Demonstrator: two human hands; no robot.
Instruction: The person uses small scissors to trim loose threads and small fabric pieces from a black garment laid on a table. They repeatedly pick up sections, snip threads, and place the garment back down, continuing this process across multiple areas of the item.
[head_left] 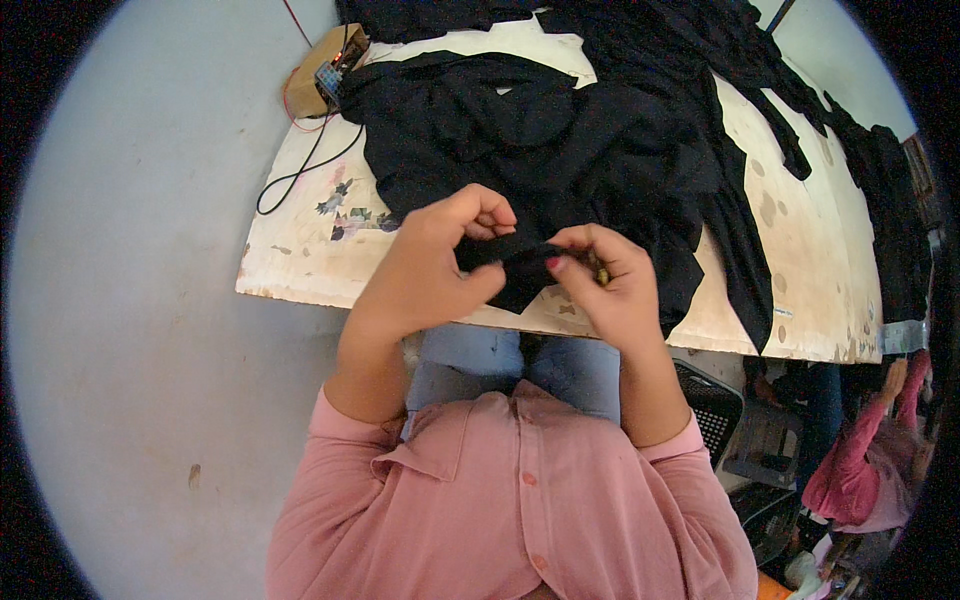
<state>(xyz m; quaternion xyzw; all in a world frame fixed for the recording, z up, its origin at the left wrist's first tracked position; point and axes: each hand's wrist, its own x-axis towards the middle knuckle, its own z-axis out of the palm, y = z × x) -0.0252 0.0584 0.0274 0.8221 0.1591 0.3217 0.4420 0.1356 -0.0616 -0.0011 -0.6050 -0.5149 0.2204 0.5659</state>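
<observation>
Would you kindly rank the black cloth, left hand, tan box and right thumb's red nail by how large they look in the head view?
Largest to smallest:
1. Black cloth
2. Left hand
3. Tan box
4. Red nail

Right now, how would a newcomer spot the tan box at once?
Start at the pale, stained table and go to its far left corner. Just past the left edge of the heaped black cloth sits the tan box. Its stiff, straight-edged shape and tan colour set it apart from the limp black fabric beside it.
</observation>
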